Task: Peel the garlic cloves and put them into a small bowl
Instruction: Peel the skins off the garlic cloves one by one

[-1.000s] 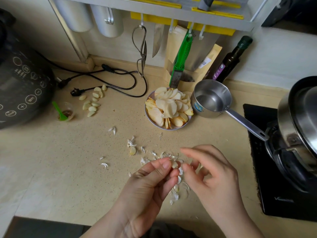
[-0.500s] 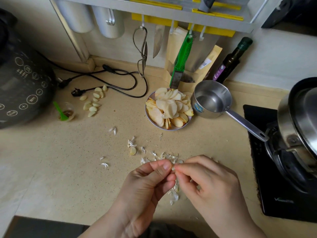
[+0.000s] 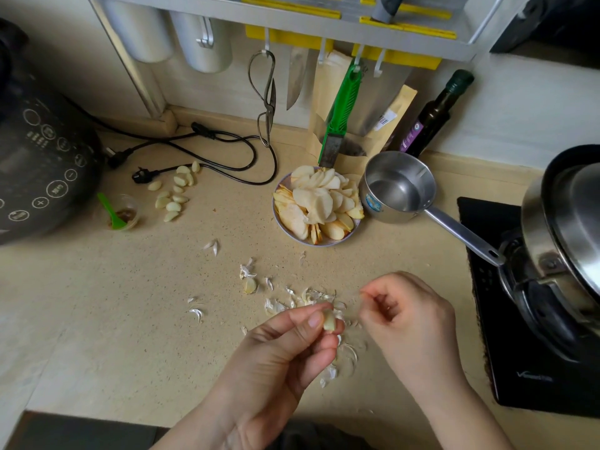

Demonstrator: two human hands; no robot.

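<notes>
Your beige counter (image 3: 97,319) carries peeled cloves (image 3: 173,194) far left, a plate of apple slices (image 3: 316,209) centre, scattered skins (image 3: 292,300) nearer you.

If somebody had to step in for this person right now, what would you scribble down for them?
Left hand pinches a nearly bare clove at its fingertips. Right hand is curled beside it, apart; whether it holds a bit of skin is unclear.
Peeled cloves lie in a loose pile on the counter by the cooker, not in a bowl. One more clove lies among the skins.
Left: finish this clove, peel that one, move all into a small bowl.
</notes>
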